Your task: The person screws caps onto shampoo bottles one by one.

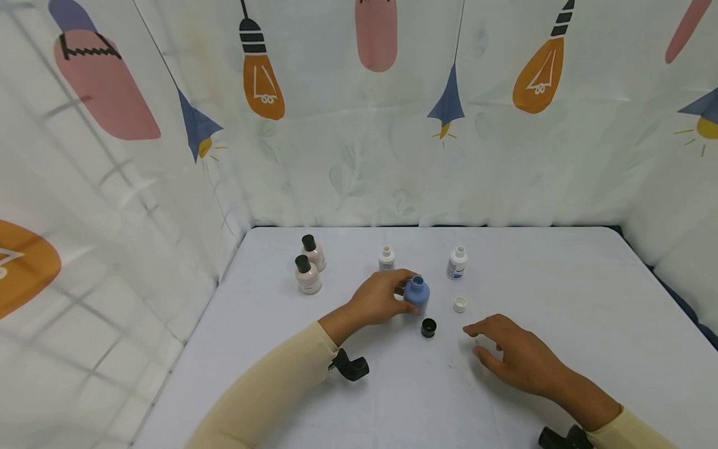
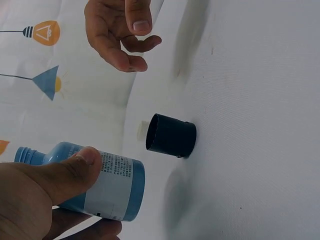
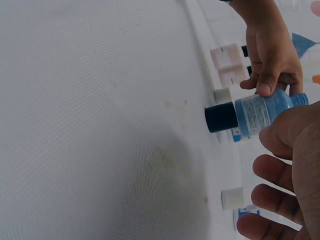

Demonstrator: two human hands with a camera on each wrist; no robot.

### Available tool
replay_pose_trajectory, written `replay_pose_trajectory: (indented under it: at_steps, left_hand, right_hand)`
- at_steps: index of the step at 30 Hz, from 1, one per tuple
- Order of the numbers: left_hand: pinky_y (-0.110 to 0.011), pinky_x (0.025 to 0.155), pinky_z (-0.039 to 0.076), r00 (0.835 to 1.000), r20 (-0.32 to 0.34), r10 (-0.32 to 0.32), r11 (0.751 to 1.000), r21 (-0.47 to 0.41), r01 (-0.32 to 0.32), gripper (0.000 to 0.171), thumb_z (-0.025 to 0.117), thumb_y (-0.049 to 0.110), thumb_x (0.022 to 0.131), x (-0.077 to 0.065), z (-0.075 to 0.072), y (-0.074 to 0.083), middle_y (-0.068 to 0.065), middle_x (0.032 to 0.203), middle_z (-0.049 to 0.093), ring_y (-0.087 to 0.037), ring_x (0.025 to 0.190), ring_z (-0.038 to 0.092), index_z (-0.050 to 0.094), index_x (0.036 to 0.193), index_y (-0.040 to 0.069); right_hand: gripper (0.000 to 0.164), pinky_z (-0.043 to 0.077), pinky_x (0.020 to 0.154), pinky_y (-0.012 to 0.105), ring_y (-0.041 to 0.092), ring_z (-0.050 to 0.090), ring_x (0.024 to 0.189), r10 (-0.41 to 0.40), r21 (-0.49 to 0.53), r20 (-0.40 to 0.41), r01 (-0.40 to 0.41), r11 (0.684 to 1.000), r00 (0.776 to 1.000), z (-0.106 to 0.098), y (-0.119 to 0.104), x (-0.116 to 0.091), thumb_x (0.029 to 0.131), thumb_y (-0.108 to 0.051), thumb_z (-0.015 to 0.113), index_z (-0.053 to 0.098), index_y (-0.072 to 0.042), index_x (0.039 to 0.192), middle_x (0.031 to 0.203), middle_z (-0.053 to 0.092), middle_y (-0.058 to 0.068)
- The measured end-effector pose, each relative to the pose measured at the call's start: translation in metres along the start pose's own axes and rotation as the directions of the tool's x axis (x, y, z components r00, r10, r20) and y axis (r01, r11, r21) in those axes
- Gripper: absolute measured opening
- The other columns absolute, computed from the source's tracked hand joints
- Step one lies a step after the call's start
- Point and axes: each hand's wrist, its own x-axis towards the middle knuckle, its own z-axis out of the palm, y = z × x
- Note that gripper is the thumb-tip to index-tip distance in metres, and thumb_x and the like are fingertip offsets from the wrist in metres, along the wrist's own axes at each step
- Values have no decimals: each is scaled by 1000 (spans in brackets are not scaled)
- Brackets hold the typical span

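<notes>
My left hand (image 1: 381, 298) grips a blue bottle (image 1: 417, 295), its thumb across the label and its open neck showing in the left wrist view. A black cap (image 1: 429, 328) sits on the table close in front of the bottle, hollow side up. To the right of it lies a small white cap (image 1: 460, 304). My right hand (image 1: 518, 355) hovers over the table right of both caps, fingers loosely bent and nothing between them. In the right wrist view, the blue bottle (image 3: 257, 115) appears beyond the right thumb.
Two pale pink bottles (image 1: 308, 282) with black caps stand at the left. Behind the left hand is a white bottle without a cap (image 1: 386, 258), and another uncapped white bottle (image 1: 457, 263) stands right of it. A patterned curtain (image 1: 359, 156) hangs behind the white-covered table (image 1: 561, 274).
</notes>
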Motion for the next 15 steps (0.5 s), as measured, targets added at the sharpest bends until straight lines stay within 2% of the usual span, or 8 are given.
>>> replay_pose_trajectory:
  at_steps: [8, 15]
  left_hand:
    - [-34, 93, 52, 999, 41, -5, 999, -42, 7, 62, 90, 27, 82, -21, -8, 0, 7, 127, 69, -9, 111, 67, 63, 137, 21]
    - [-34, 94, 51, 999, 51, 12, 999, -53, -10, 59, 90, 27, 81, -38, -7, 1, 11, 119, 72, -5, 108, 67, 65, 134, 23]
  right_hand:
    - [44, 55, 70, 23, 10, 62, 95, -3, -3, -10, 3, 1000, 1000, 3, 0, 3, 86, -12, 83, 67, -19, 127, 114, 64, -9]
    - [44, 55, 70, 24, 10, 61, 93, 13, 4, -4, -13, 1000, 1000, 5, 1, 6, 87, -13, 82, 67, -20, 128, 114, 64, -9]
